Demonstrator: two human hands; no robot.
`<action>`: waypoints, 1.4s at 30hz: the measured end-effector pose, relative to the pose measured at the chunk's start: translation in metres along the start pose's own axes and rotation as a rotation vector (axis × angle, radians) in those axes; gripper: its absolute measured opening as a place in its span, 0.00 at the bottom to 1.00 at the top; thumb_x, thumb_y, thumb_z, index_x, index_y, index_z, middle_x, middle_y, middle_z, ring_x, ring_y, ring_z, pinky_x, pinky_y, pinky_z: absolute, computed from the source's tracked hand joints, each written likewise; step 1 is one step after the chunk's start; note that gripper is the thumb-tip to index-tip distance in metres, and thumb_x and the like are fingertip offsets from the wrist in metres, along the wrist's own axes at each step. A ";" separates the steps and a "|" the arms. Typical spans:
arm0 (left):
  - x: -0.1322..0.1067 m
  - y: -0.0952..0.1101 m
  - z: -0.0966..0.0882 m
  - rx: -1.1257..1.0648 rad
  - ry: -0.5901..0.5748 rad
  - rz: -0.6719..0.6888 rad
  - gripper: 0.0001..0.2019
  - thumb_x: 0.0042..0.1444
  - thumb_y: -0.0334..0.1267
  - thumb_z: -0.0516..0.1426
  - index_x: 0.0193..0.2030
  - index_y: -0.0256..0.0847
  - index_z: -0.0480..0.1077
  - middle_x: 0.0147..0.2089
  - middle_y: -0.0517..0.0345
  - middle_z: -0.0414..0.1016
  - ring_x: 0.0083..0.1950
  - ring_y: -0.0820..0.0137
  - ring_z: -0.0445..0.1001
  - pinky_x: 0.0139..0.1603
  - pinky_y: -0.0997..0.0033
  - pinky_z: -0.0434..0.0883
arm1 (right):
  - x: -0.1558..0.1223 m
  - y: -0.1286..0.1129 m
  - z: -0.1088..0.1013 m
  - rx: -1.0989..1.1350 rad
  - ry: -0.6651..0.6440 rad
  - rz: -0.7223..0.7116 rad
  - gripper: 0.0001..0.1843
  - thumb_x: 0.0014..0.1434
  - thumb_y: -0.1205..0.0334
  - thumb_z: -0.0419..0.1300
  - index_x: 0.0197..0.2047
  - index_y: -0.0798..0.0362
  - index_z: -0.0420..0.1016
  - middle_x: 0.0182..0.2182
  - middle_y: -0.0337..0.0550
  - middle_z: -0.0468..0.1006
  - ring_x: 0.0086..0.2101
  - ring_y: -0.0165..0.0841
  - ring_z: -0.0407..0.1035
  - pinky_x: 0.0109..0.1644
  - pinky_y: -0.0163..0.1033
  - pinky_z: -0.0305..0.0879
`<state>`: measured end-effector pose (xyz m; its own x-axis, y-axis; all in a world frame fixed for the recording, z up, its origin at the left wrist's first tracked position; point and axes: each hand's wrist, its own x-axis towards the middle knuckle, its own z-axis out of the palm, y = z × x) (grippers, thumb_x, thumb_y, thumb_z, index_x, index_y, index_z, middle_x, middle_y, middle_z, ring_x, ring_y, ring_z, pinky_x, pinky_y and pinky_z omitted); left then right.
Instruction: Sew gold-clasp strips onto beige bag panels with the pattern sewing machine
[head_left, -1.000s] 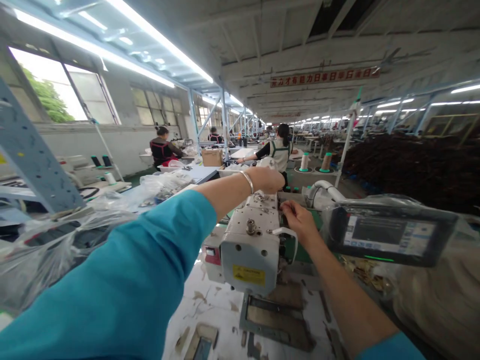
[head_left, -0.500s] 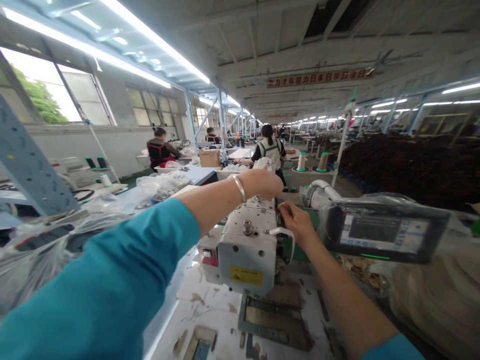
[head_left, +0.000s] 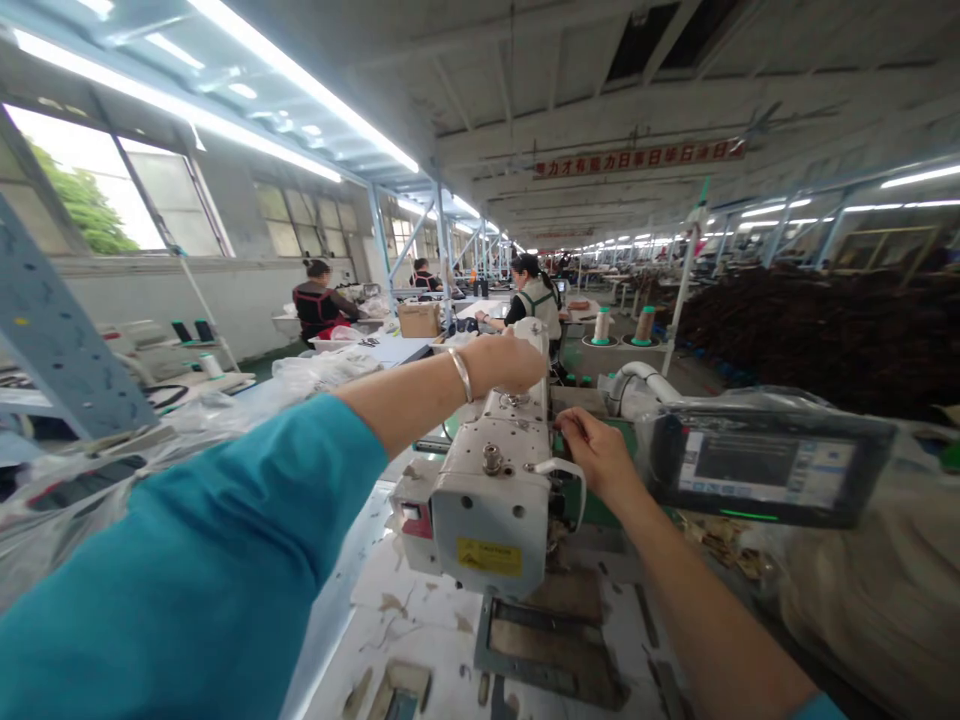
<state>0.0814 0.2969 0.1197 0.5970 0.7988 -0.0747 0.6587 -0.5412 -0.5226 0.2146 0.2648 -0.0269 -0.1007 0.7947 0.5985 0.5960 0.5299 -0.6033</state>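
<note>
A white industrial sewing machine (head_left: 491,500) stands in front of me, its end with the yellow caution label facing me. My left hand (head_left: 517,362) reaches over the machine's top toward its far part. Its fingers are hidden behind the back of the hand, so what they touch does not show. On the machine's right side, my right hand (head_left: 592,445) is closed, thumb and index finger pinched close to the machine body. Whatever lies in that pinch is too small to make out. A white curved lever (head_left: 570,475) sticks out just below the right hand.
A plastic-wrapped control screen (head_left: 772,460) stands to the right of my right forearm. Thread cones (head_left: 601,326) are on a stand ahead. Clear plastic bags (head_left: 315,375) lie at left. Co-workers sit farther off, one person (head_left: 536,300) straight ahead. A dark heap (head_left: 795,330) fills the far right.
My left hand has shifted slightly left and back over the machine, uncovering more of its top. The right hand stays nearly in place. The co-worker ahead has turned to the left.
</note>
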 end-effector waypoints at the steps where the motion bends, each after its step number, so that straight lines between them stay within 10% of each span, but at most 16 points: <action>1: 0.001 0.001 0.000 -0.001 0.009 0.013 0.13 0.48 0.21 0.57 0.38 0.34 0.80 0.35 0.44 0.80 0.44 0.59 0.76 0.53 0.58 0.67 | 0.001 -0.001 0.000 -0.004 -0.002 0.000 0.16 0.61 0.51 0.47 0.34 0.49 0.72 0.27 0.43 0.77 0.30 0.38 0.70 0.36 0.39 0.59; 14: -0.051 -0.047 0.053 0.045 0.260 0.181 0.10 0.59 0.29 0.57 0.44 0.42 0.78 0.42 0.52 0.81 0.43 0.67 0.76 0.42 0.72 0.67 | -0.027 -0.010 -0.034 0.311 -0.138 0.149 0.16 0.61 0.48 0.52 0.34 0.51 0.71 0.19 0.35 0.68 0.22 0.31 0.62 0.27 0.34 0.55; 23: -0.021 -0.044 0.040 0.148 0.396 0.295 0.11 0.52 0.20 0.59 0.25 0.38 0.73 0.33 0.49 0.79 0.44 0.64 0.73 0.51 0.66 0.62 | -0.020 -0.031 -0.040 0.555 -0.166 0.357 0.19 0.55 0.44 0.58 0.33 0.53 0.70 0.17 0.33 0.65 0.18 0.24 0.53 0.19 0.29 0.43; 28: -0.032 -0.032 0.029 0.072 0.509 0.205 0.14 0.56 0.21 0.53 0.45 0.35 0.75 0.44 0.45 0.78 0.49 0.62 0.73 0.52 0.62 0.65 | -0.008 -0.051 -0.048 0.753 -0.153 0.445 0.14 0.54 0.49 0.59 0.34 0.53 0.69 0.19 0.35 0.70 0.14 0.22 0.50 0.16 0.28 0.38; 31: -0.049 -0.014 0.016 -0.337 0.588 0.315 0.20 0.57 0.24 0.53 0.57 0.35 0.70 0.52 0.47 0.76 0.50 0.66 0.74 0.50 0.68 0.68 | 0.003 -0.062 -0.053 0.943 -0.109 0.570 0.10 0.59 0.55 0.55 0.33 0.52 0.69 0.25 0.40 0.76 0.14 0.23 0.54 0.14 0.28 0.38; 35: -0.061 0.008 0.015 -0.676 0.678 0.549 0.16 0.62 0.33 0.55 0.56 0.36 0.71 0.49 0.47 0.77 0.49 0.67 0.74 0.51 0.69 0.69 | 0.014 -0.076 -0.056 1.105 -0.026 0.744 0.08 0.64 0.62 0.51 0.34 0.52 0.68 0.25 0.40 0.77 0.17 0.26 0.65 0.15 0.28 0.45; 42: -0.060 0.011 0.030 -0.589 0.927 0.337 0.10 0.63 0.38 0.57 0.48 0.39 0.75 0.45 0.48 0.75 0.49 0.64 0.71 0.55 0.62 0.67 | 0.016 -0.101 -0.052 1.097 -0.218 0.686 0.09 0.65 0.61 0.49 0.36 0.53 0.67 0.22 0.39 0.74 0.22 0.32 0.73 0.16 0.29 0.46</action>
<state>0.0396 0.2509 0.0931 0.7302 0.2221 0.6462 0.3681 -0.9246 -0.0982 0.1939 0.2088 0.0715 -0.2254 0.9737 -0.0345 -0.3668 -0.1177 -0.9228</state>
